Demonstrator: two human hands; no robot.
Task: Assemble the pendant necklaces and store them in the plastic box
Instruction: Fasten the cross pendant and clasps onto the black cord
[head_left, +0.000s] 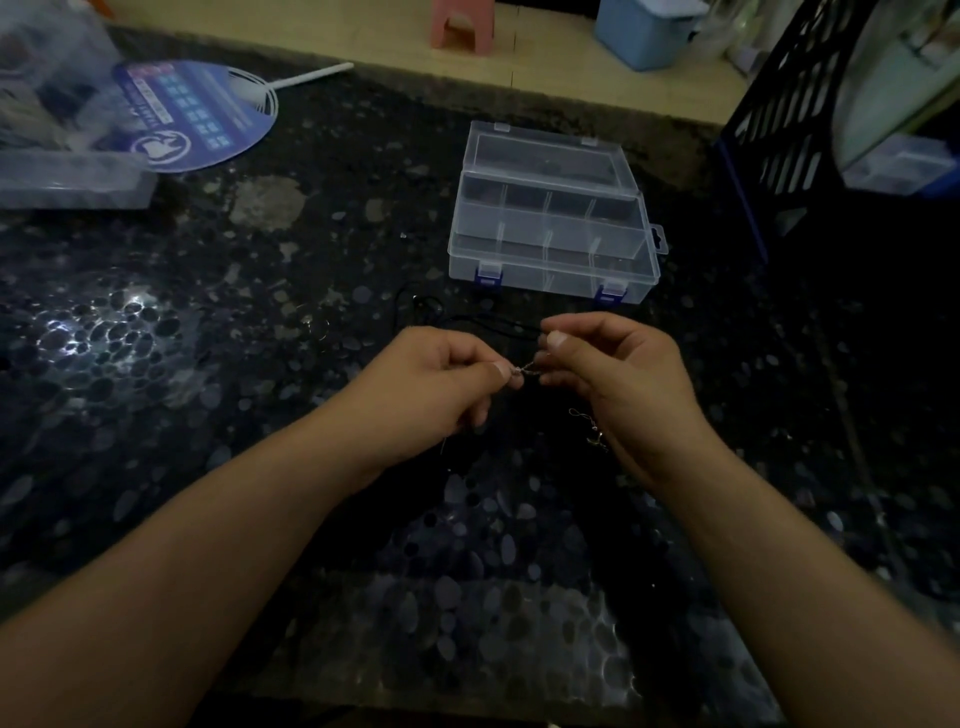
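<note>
Two hands meet at the middle of the frame over a dark speckled desk (208, 322). One left hand (431, 387) has its fingers curled, thumb and forefinger pinching one end of a small silvery metal piece (525, 369); one right hand (618, 374) pinches the other end between thumb and forefinger, its remaining fingers curled in. The piece spans the narrow gap between the two sets of fingertips. One black cord (493, 323) runs from the right hand's fingers leftward, toward the upper left of the hands, and lies loosely on the desk just beyond them. One short silvery chain with a clasp (589, 428) hangs below the right hand, near its palm side; whether it joins the cord cannot be told.

One clear plastic box (550, 228) sits above the hands, upper centre of the frame, apart from them, its lid open and standing behind; two blue latches show on its front wall, and dividers split it into several compartments. One round blue hand fan (197, 114) lies at the upper left.
</note>
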